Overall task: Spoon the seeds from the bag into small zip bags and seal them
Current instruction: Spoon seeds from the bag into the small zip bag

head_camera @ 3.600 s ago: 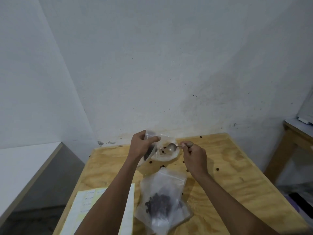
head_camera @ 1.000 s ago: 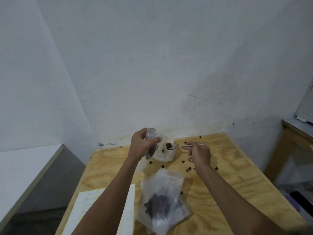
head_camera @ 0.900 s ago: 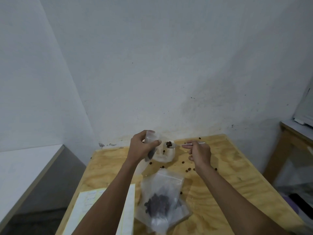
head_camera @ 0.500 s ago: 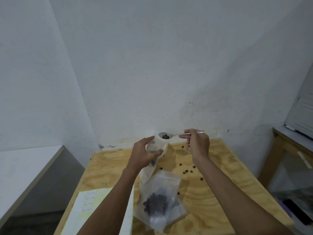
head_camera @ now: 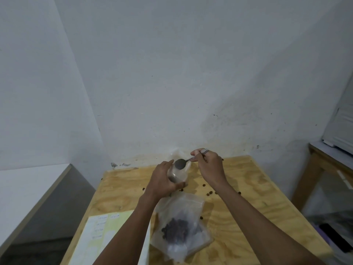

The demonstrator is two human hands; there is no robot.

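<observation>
Above the far end of the pale plywood table [head_camera: 248,197], the left hand [head_camera: 162,183] curls its fingers and thumb round a small clear plastic zip bag [head_camera: 178,174], holding it upright with its mouth open toward the wall. The right hand [head_camera: 209,165] pinches the thin handle of a small metal spoon [head_camera: 181,163] between thumb and fingertips, and the spoon's bowl sits at the mouth of the little bag, tipped down into it. A dark patch low in that bag may be seeds, though the plastic is too blurred to be sure. Nearer the person, a larger clear plastic bag [head_camera: 179,226] lies flat on the table with a heap of dark brown seeds [head_camera: 174,229] inside. Loose seeds [head_camera: 209,193] are scattered on the wood near the right wrist. A yellow-and-white printed sheet [head_camera: 103,236] lies under the left forearm.
</observation>
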